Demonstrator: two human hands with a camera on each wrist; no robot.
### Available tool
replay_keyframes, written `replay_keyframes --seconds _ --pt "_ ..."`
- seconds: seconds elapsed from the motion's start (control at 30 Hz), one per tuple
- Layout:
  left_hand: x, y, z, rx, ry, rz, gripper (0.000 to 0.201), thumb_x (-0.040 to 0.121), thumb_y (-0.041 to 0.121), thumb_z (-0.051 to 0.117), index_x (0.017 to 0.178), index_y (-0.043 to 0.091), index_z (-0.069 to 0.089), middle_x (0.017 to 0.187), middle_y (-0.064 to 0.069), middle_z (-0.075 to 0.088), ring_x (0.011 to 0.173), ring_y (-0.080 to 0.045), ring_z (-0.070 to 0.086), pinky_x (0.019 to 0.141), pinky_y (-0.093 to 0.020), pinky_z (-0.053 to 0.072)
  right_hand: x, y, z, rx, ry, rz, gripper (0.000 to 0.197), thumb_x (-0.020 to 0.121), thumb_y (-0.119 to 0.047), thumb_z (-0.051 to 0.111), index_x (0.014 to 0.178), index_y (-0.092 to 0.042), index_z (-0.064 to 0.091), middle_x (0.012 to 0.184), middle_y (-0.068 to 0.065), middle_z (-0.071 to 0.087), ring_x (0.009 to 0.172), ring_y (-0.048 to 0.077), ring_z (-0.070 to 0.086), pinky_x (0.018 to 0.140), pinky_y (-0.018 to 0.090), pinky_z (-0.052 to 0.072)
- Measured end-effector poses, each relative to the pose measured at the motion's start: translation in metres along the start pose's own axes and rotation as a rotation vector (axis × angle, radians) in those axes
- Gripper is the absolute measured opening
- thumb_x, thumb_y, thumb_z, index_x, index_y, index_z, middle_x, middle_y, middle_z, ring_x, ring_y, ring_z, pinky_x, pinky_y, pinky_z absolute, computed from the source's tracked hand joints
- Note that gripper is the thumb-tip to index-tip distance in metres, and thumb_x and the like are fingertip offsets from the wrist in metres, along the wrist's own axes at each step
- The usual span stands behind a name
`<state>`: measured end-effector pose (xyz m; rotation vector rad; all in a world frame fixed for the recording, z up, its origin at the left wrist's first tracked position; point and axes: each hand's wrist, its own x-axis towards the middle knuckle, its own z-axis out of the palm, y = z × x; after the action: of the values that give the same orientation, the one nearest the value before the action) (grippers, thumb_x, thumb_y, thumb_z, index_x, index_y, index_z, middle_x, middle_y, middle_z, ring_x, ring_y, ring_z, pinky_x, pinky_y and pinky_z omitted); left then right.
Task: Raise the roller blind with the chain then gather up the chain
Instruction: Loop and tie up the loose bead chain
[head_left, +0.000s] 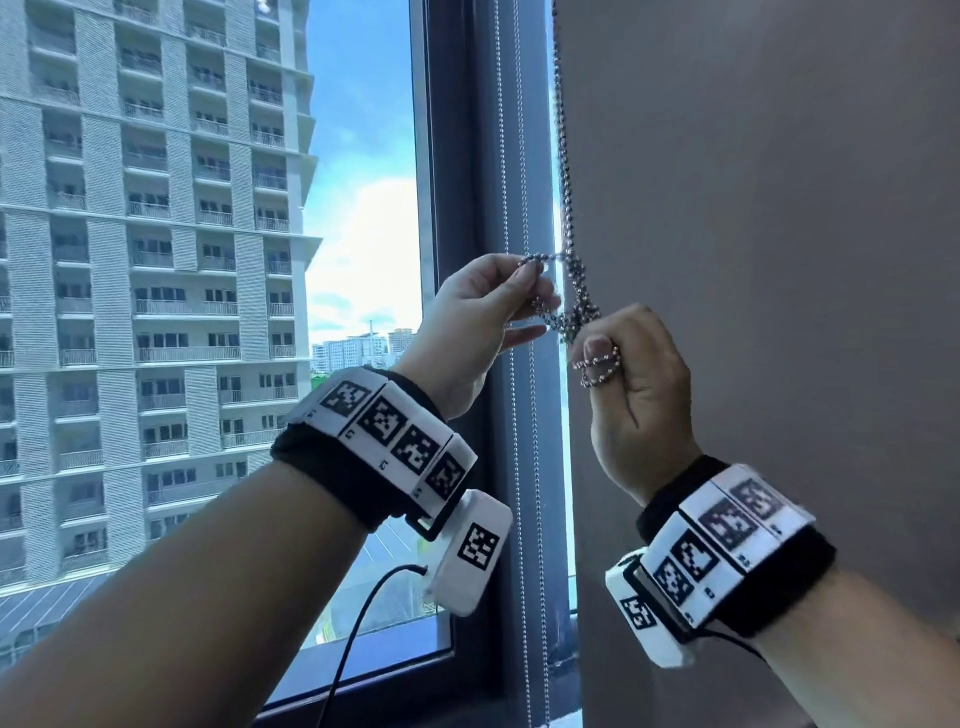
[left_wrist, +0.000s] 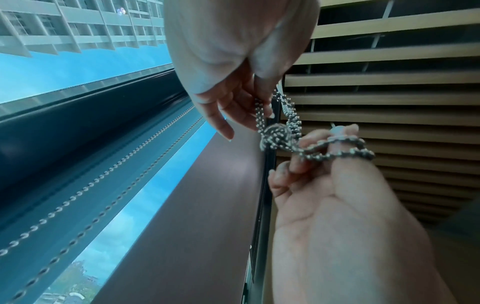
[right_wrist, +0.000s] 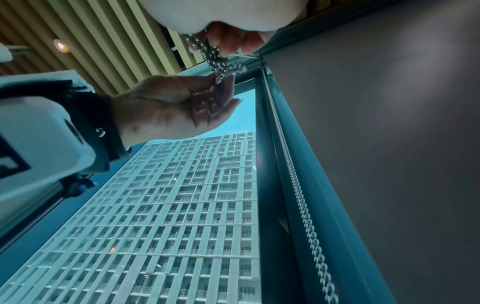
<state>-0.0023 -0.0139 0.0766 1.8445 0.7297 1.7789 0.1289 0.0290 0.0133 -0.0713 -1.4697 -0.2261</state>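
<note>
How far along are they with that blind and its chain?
Raising looks done: the window on the left is uncovered. Gathering is under way: the chain is bunched into a knot between the hands. The left hand pinches one loop and the right hand has loops round its thumb. Left: tighten the knot and let go.

Left hand (head_left: 475, 317) pinches a loop of the bead chain (head_left: 574, 291). Right hand (head_left: 636, 387) grips the knotted bunch, loops round the thumb.

Shiny, probably metal bead chain (head_left: 569, 218)
</note>
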Motion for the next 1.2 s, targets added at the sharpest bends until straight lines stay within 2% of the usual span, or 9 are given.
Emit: replay_keyframes --seconds 0.13,0.27,0.43,0.53,0.63,0.7,0.87,1.1,1.2 --pt "0.002 0.005 0.004 -0.033 0.029 0.038 0.013 0.097 0.014 0.049 0.089 0.014 0.059 0.074 -0.002 0.054 0.064 -0.007 0.060 0.073 -0.026 0.049 -0.013 -0.005 0.000 0.134 -0.156 0.132 0.060 0.094 -0.057 0.026 0.062 -0.010 0.047 0.064 -0.001 0.045 0.060 0.018 0.045 0.059 0.029 0.037" --pt "0.005 0.000 0.000 0.047 0.082 0.047 0.007 0.095 0.016 0.055 0.092 0.013 0.061 0.068 0.002 0.052 0.057 -0.007 0.050 0.061 -0.021 0.038 -0.026 -0.009 -0.002 0.280 -0.247 0.276 0.074 0.087 -0.071 0.023 0.058 -0.008 0.048 0.061 0.000 0.046 0.060 0.017 0.046 0.064 0.026 0.038" --pt "-0.001 -0.012 -0.004 0.058 0.041 -0.011 0.006 0.090 0.012 0.060 0.093 0.016 0.062 0.074 0.002 0.059 0.063 -0.006 0.052 0.060 -0.019 0.037 -0.032 -0.009 -0.003 0.261 -0.288 0.381 0.061 0.091 -0.064 0.025 0.055 -0.016 0.038 0.051 -0.007 0.037 0.049 0.007 0.034 0.052 0.019 0.029" --pt "-0.003 -0.012 -0.003 0.061 0.016 0.001 0.005 0.091 0.010 0.059 0.091 0.014 0.062 0.078 -0.001 0.060 0.063 -0.003 0.053 0.059 -0.014 0.040 -0.031 -0.011 -0.001 0.220 -0.317 0.407 0.060 0.093 -0.054 0.032 0.055 -0.006 0.034 0.051 -0.008 0.030 0.048 0.010 0.028 0.049 0.025 0.025" --pt "-0.002 -0.010 -0.002 0.090 0.011 0.024 0.007 0.093 0.013 0.057 0.087 0.015 0.060 0.080 -0.001 0.059 0.064 -0.002 0.055 0.060 -0.010 0.043 -0.023 -0.017 -0.002 0.183 -0.375 0.397 0.053 0.092 -0.049 0.033 0.054 -0.011 0.031 0.052 -0.006 0.028 0.050 0.012 0.027 0.050 0.030 0.025" --pt "-0.002 -0.011 -0.004 0.152 0.019 0.025 0.010 0.094 0.020 0.056 0.084 0.019 0.057 0.079 0.002 0.060 0.072 -0.007 0.056 0.066 -0.015 0.044 -0.018 -0.021 -0.004 0.179 -0.396 0.394 0.054 0.092 -0.049 0.033 0.054 -0.011 0.031 0.052 -0.004 0.028 0.049 0.013 0.027 0.050 0.032 0.025" --pt "-0.001 -0.005 -0.006 0.090 0.010 0.049 0.005 0.092 0.018 0.059 0.089 0.015 0.058 0.073 0.003 0.058 0.060 -0.006 0.056 0.063 -0.023 0.051 -0.019 -0.023 -0.003 0.138 -0.430 0.406 0.059 0.090 -0.052 0.031 0.055 -0.005 0.030 0.053 0.000 0.027 0.050 0.015 0.027 0.050 0.040 0.026" --pt "-0.008 -0.007 -0.009 0.046 -0.164 -0.127 0.014 0.098 0.023 0.046 0.098 0.010 0.052 0.106 -0.020 0.066 0.090 -0.019 0.063 0.065 -0.023 0.052 -0.026 -0.015 -0.005 0.134 -0.439 0.477 0.056 0.087 -0.055 0.032 0.053 -0.012 0.032 0.048 -0.009 0.027 0.047 0.012 0.026 0.049 0.030 0.023" --pt "-0.012 -0.009 -0.008 0.004 -0.201 -0.144 0.014 0.097 0.022 0.048 0.103 0.009 0.048 0.096 -0.013 0.067 0.081 -0.018 0.065 0.062 -0.023 0.050 -0.031 -0.016 -0.004 0.136 -0.447 0.498 0.051 0.087 -0.056 0.033 0.053 -0.019 0.031 0.046 -0.010 0.026 0.047 0.011 0.025 0.048 0.028 0.022"
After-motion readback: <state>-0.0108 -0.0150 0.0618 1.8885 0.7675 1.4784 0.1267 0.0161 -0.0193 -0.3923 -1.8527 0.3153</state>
